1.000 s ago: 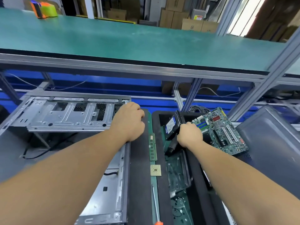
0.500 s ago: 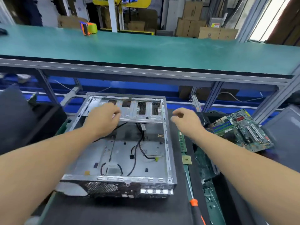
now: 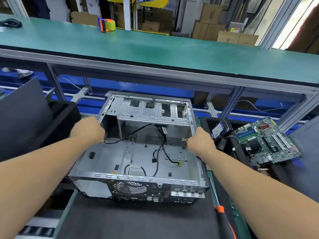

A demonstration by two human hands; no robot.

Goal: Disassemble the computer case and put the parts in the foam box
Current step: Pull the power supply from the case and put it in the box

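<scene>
An open grey metal computer case (image 3: pixel 107 157) lies on a black mat, its rear port panel toward me and loose black cables inside. My left hand (image 3: pixel 87 130) grips the case's left wall. On the opposite side, my right hand (image 3: pixel 201 141) grips the right wall. A black foam box (image 3: pixel 205 121) stands just right of the case. In it a hard drive (image 3: pixel 217 131) stands on edge, and a green motherboard (image 3: pixel 265 140) lies tilted across the box.
A screwdriver with an orange and black handle (image 3: pixel 224 216) lies on the mat at front right. Another black foam box (image 3: pixel 60 114) and a dark panel (image 3: pixel 22 107) stand at left. A green shelf (image 3: pixel 155 49) overhangs the back, with a tape dispenser (image 3: pixel 106 25) on it.
My right hand let go of the hard drive in the foam box and came to the case. My left hand moved from the right wall to the left wall. Both now grip its side walls.
</scene>
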